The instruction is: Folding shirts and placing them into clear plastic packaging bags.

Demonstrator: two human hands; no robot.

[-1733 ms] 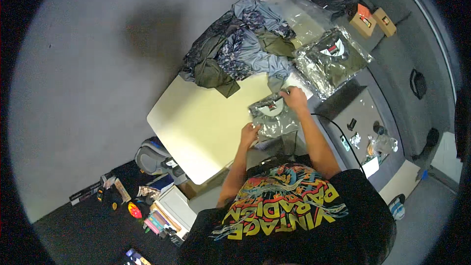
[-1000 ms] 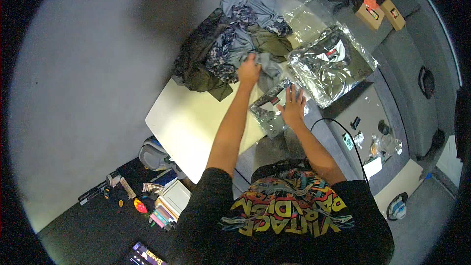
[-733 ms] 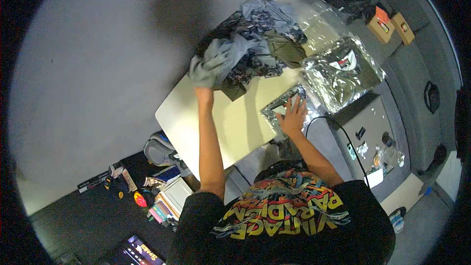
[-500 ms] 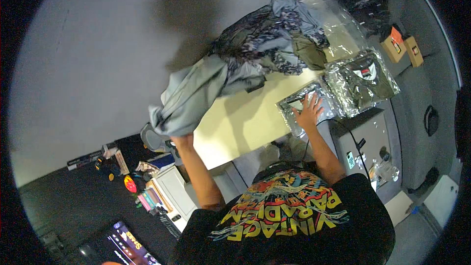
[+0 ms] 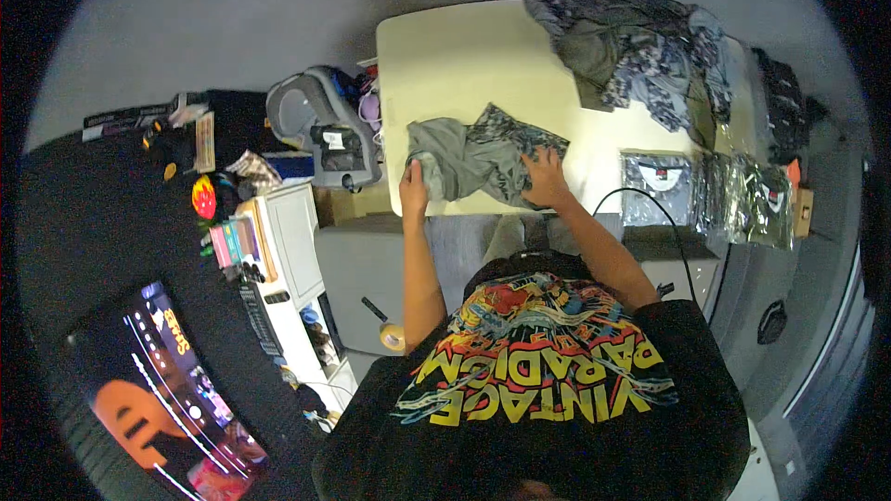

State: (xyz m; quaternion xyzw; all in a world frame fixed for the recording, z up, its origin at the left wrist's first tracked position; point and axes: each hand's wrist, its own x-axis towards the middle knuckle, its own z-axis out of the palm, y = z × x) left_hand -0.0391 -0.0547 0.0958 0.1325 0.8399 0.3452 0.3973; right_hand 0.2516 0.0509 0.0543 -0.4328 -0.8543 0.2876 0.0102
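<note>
A grey garment with a dark patterned section is lying crumpled near the front edge of the pale table, just above the centre of the frame. Its long axis is running left to right, roughly along that front edge. The plain grey part is filling its left end and the patterned part its right, with one patterned corner pointing toward the top of the frame and another toward the right. At this size the folds are too small to tell which end is the neck.

The left hand is pinching the garment's lower left edge, thumb and fingers closing on the cloth. The right hand is resting on the patterned end with fingers a little apart; whether they are gripping cloth or only pressing it, I cannot tell. Holding opposite ends this way is probably keeping the cloth stretched and steady.

The heap of clothes is sitting at the upper right, seemingly leaving the left of the table for working. Shirts in clear bags are lying right of the hands, likely being kept apart from the loose clothes.
</note>
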